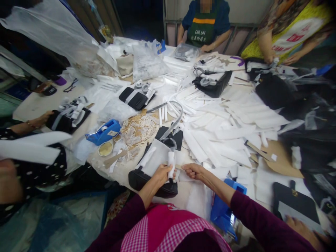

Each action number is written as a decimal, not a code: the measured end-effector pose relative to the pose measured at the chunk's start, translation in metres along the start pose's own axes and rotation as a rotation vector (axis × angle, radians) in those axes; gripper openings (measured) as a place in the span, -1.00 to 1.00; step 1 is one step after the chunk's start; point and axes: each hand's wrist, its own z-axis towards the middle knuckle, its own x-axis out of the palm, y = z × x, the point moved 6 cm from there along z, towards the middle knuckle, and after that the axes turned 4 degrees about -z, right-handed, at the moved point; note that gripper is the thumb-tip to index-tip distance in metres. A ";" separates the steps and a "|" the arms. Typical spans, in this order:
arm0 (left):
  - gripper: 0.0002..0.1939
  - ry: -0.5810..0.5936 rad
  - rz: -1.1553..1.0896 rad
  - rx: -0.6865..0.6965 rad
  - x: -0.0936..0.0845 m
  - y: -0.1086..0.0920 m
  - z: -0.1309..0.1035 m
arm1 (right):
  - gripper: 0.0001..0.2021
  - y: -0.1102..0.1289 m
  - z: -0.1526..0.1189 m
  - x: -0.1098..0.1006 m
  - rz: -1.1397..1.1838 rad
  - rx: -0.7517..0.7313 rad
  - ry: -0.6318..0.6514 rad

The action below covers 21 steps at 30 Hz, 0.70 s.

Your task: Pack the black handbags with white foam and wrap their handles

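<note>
A black handbag (168,190) lies in front of me with a white sheet (157,154) over its body. My left hand (162,175) is closed around a white-wrapped part of the bag's strap (171,161). My right hand (193,171) is closed in a pinch just to the right of it. Between the two hands runs a short, thin tan strip (179,167) that looks like tape, its right end at my right fingertips. A clear-covered strap loop (181,113) rises from the bag's far side.
Blue tape dispensers stand left (105,132) and by my right forearm (223,210). Tangled cords (140,129) lie beside a small round tub (105,149). White paper sheets (212,136) spread across the table. Co-workers handle bags at left, far side and right; another black bag (214,84) sits beyond.
</note>
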 end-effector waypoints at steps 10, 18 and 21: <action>-0.74 -0.019 0.023 -0.008 0.000 0.001 0.001 | -0.70 0.042 -0.011 0.003 -0.341 -0.426 -0.089; -0.77 -0.055 0.014 0.012 -0.004 0.005 0.005 | -0.92 0.069 -0.047 0.010 -0.625 -0.749 -0.216; -0.75 -0.084 0.034 0.030 -0.003 0.004 0.005 | -0.91 0.095 -0.048 0.033 -0.873 -0.913 -0.248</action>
